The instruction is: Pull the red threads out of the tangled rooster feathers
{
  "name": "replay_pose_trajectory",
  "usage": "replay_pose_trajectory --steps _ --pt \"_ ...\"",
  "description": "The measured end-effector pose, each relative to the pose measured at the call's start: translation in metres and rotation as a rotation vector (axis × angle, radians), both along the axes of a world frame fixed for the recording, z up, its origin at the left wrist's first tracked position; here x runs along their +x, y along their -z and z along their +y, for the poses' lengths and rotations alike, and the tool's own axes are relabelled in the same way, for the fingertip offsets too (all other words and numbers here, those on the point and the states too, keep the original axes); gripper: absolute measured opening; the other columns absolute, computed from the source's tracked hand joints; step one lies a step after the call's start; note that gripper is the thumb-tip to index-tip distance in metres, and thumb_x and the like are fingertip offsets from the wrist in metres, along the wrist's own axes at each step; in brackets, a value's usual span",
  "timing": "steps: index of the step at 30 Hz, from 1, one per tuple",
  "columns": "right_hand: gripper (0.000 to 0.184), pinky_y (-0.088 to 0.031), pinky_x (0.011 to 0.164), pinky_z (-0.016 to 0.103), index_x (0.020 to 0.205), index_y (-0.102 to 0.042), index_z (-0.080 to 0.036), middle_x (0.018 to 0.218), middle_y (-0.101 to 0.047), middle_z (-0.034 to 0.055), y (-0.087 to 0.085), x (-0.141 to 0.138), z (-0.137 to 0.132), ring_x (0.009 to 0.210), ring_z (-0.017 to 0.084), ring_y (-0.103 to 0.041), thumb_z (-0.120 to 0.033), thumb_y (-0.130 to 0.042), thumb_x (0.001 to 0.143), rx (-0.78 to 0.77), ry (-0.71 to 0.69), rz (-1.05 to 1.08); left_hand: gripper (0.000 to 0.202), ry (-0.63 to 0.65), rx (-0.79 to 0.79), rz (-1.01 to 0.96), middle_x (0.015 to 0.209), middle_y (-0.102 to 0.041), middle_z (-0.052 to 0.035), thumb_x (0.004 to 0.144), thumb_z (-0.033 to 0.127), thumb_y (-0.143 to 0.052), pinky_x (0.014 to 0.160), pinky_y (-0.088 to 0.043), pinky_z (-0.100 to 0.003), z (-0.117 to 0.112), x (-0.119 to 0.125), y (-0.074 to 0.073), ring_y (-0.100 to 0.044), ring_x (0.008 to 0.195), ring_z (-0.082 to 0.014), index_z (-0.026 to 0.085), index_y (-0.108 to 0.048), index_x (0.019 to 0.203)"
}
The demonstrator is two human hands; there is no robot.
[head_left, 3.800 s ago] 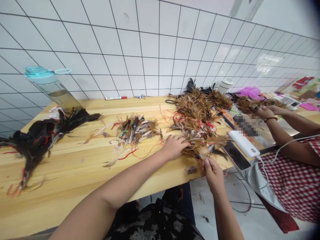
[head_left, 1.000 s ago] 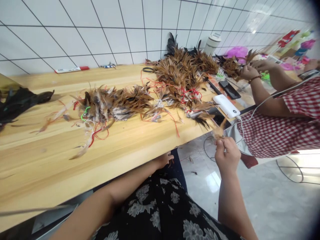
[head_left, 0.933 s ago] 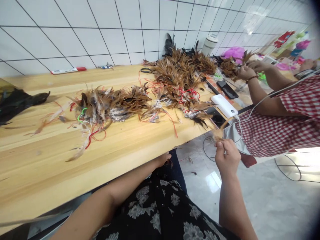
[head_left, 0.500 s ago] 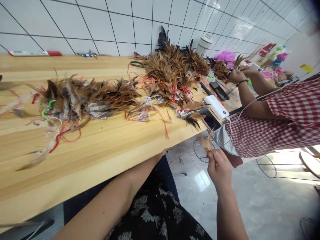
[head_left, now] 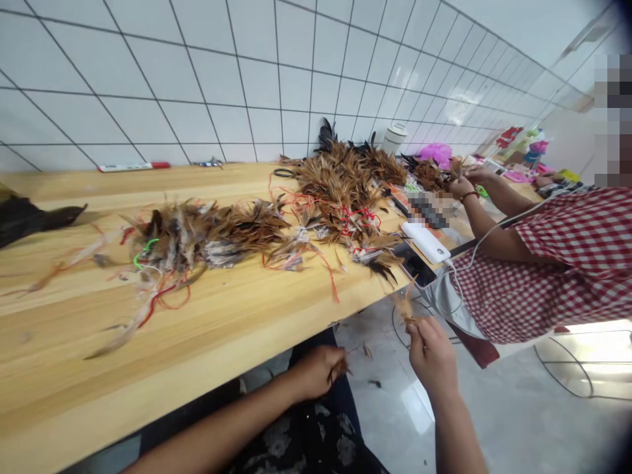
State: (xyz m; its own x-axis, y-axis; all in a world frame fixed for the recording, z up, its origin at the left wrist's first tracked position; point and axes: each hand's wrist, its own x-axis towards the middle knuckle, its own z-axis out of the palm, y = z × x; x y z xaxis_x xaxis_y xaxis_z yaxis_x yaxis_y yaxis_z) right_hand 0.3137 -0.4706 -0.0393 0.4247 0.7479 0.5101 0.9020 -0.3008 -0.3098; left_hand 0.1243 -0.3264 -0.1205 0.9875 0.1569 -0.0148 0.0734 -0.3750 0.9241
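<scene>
My right hand point(head_left: 435, 355) is raised beyond the table's front edge, its fingers pinched on a tuft of light brown feathers point(head_left: 405, 308) that points up. Lower and to the left, my left hand point(head_left: 316, 374) is closed over my lap. Small reddish-brown feathers point(head_left: 338, 366) poke out of its fist. On the wooden table lie a long heap of brown and grey feathers point(head_left: 217, 230) and, farther right, a bigger brown feather pile point(head_left: 340, 178). Red string point(head_left: 363, 217) is tangled on the bigger pile.
A red-and-white marker point(head_left: 133, 167) and black scissors handles point(head_left: 284, 172) lie near the tiled wall. A white power bank point(head_left: 425, 242) with a cable and a phone point(head_left: 417, 266) rest at the table's right. A co-worker in a checked shirt point(head_left: 577, 230) handles feathers there.
My left hand, mostly hidden at the table edge before, now shows fully below it with feathers in its fist. The view has tilted up; my right hand still holds its tuft.
</scene>
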Motion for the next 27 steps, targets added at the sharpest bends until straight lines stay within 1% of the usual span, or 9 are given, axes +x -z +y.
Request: replay_pose_trajectory --steps 2,4,7,9,12,15,17,22,27 --pt "0.020 -0.042 0.065 0.026 0.075 -0.050 -0.021 0.076 -0.055 0.0019 -0.007 -0.001 0.008 0.071 0.014 -0.055 -0.019 -0.046 0.094 0.025 -0.005 -0.026 0.008 0.012 0.078 -0.102 0.080 -0.065 -0.0049 0.089 0.019 -0.051 0.068 -0.044 -0.024 -0.004 -0.024 -0.033 -0.060 0.076 -0.0140 0.016 -0.055 0.083" --pt "0.021 -0.042 0.065 0.026 0.074 -0.050 -0.021 0.075 -0.056 0.0020 -0.014 -0.003 0.016 0.070 0.015 -0.055 -0.020 -0.046 0.094 0.050 -0.015 -0.043 0.007 -0.060 0.157 -0.212 0.081 -0.065 -0.0044 0.089 0.015 -0.047 0.068 -0.042 -0.023 0.004 -0.048 -0.073 -0.058 0.075 -0.0127 0.017 -0.052 0.085" --pt "0.021 -0.042 0.065 0.027 0.075 -0.051 -0.021 0.075 -0.057 0.0027 -0.024 -0.009 0.032 0.070 0.015 -0.056 -0.021 -0.046 0.094 0.086 -0.049 -0.069 0.012 -0.283 0.259 -0.269 0.081 -0.063 -0.0039 0.092 0.016 -0.042 0.068 -0.042 -0.021 0.036 -0.081 -0.126 -0.057 0.074 -0.0115 0.019 -0.052 0.087" --pt "0.021 -0.042 0.064 0.027 0.074 -0.051 -0.021 0.075 -0.057 0.0026 -0.030 -0.016 0.043 0.070 0.016 -0.056 -0.022 -0.046 0.094 0.101 -0.084 -0.091 0.011 -0.478 0.370 -0.219 0.082 -0.062 -0.0037 0.092 0.020 -0.043 0.068 -0.042 -0.022 0.065 -0.101 -0.147 -0.057 0.073 -0.0121 0.019 -0.054 0.089" --pt "0.021 -0.042 0.064 0.027 0.073 -0.049 -0.021 0.074 -0.057 0.0022 -0.038 -0.027 0.061 0.069 0.016 -0.057 -0.022 -0.046 0.094 0.116 -0.149 -0.111 0.014 -0.711 0.526 -0.076 0.088 -0.062 -0.0043 0.091 0.027 -0.047 0.076 -0.046 -0.027 0.107 -0.123 -0.159 -0.059 0.081 -0.0156 0.019 -0.057 0.098" --pt "0.018 -0.043 0.066 0.027 0.076 -0.051 -0.021 0.077 -0.058 0.0023 -0.046 -0.036 0.077 0.072 0.016 -0.058 -0.021 -0.046 0.094 0.165 -0.221 -0.135 0.050 -0.825 0.650 0.013 0.127 -0.055 -0.0119 0.083 0.022 -0.058 0.097 -0.046 -0.037 0.134 -0.139 -0.160 -0.056 0.114 -0.0238 0.019 -0.047 0.132" --pt "0.018 -0.044 0.068 0.026 0.077 -0.052 -0.021 0.078 -0.058 0.0025 -0.050 -0.039 0.084 0.073 0.015 -0.058 -0.020 -0.047 0.093 0.196 -0.264 -0.152 0.058 -0.851 0.730 0.066 0.140 -0.046 -0.0133 0.082 0.017 -0.058 0.104 -0.043 -0.041 0.142 -0.149 -0.163 -0.050 0.125 -0.0269 0.021 -0.044 0.138" --pt "0.017 -0.044 0.068 0.027 0.077 -0.054 -0.021 0.080 -0.061 0.0039 -0.051 -0.042 0.094 0.076 0.017 -0.060 -0.022 -0.047 0.093 0.183 -0.294 -0.166 0.034 -0.874 0.873 0.153 0.125 -0.058 -0.0106 0.088 0.019 -0.051 0.096 -0.049 -0.040 0.142 -0.173 -0.172 -0.057 0.113 -0.0260 0.020 -0.059 0.121" --pt "0.018 -0.043 0.066 0.028 0.077 -0.053 -0.022 0.076 -0.059 0.0033 -0.051 -0.043 0.105 0.072 0.017 -0.059 -0.023 -0.046 0.094 0.158 -0.348 -0.148 0.024 -0.833 0.782 0.107 0.111 -0.065 -0.0090 0.091 0.023 -0.049 0.094 -0.047 -0.037 0.140 -0.189 -0.166 -0.059 0.107 -0.0236 0.020 -0.065 0.109"
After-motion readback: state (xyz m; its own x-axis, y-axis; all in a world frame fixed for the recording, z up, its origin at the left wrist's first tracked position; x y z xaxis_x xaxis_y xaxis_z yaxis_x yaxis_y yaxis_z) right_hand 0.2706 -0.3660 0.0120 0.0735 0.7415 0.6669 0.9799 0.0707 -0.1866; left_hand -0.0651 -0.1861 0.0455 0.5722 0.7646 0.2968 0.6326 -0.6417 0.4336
